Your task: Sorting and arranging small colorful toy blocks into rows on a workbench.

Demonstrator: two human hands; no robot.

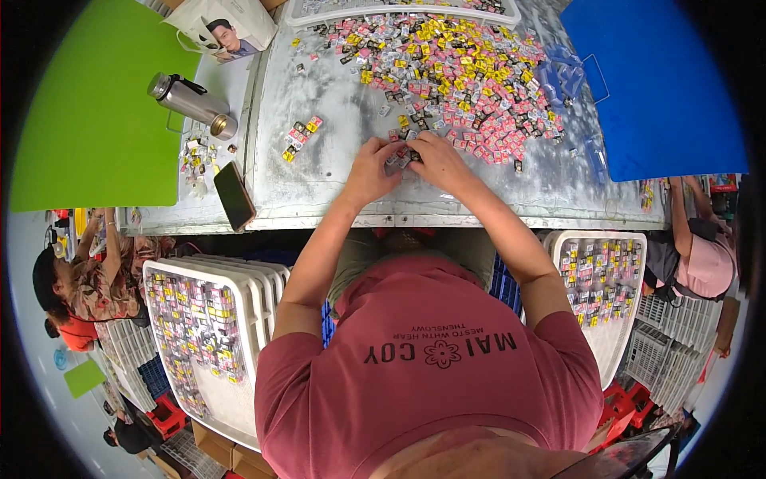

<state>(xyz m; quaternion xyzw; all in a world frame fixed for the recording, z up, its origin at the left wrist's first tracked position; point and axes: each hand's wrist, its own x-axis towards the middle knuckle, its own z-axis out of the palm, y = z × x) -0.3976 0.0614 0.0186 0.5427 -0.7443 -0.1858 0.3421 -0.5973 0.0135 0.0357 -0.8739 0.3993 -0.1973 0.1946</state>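
My left hand (373,170) and my right hand (440,165) meet over the metal tabletop (319,184), fingertips curled toward each other. Between them is a small cluster of little printed packs (399,158), grey and black, which both hands grip from the sides. My fingers partly cover these packs. Just beyond and to the right spreads a large loose heap of the same small packs (487,120) in pink, yellow, black and white. A short row of joined packs (302,139) lies apart to the left of my left hand.
On the left are a phone (234,195), a steel flask (191,104) and a bag (231,32). Clear plastic pieces (561,78) lie beside the heap. White trays (215,399) of packs stand at both sides. Green (96,112) and blue (662,88) panels flank the table; other people work beyond.
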